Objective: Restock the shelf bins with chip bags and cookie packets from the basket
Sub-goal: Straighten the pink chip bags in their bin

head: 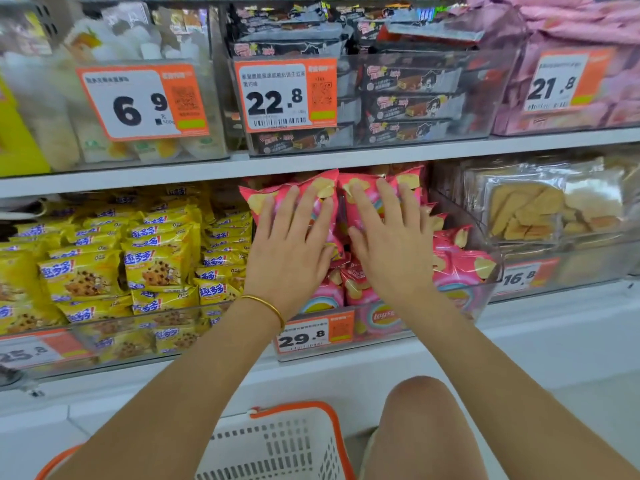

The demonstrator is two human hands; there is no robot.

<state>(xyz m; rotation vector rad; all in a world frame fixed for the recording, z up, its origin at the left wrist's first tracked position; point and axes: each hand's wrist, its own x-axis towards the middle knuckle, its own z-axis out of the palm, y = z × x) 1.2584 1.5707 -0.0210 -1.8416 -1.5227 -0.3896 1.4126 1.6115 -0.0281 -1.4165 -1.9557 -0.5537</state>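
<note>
Pink chip bags (457, 265) fill a clear bin (485, 296) on the lower shelf, with price tag 29.8 on its front. My left hand (294, 247) lies flat with straight fingers on an upright pink chip bag (273, 199) at the top of the pile. Beside it, my right hand (391, 240) presses flat on a second upright pink bag (360, 202). Yellow cookie packets (104, 271) crowd the bin to the left. A white basket with an orange rim (277, 445) sits low between my arms; I cannot see inside it.
The upper shelf holds bins of white packets (69, 109), dark biscuit packs (412, 105) and pink packs (588, 36). A clear bin of tan biscuits (540, 209) stands right of the chips. The upper shelf board (207, 171) hangs just above my fingertips. My knee (422, 427) is beside the basket.
</note>
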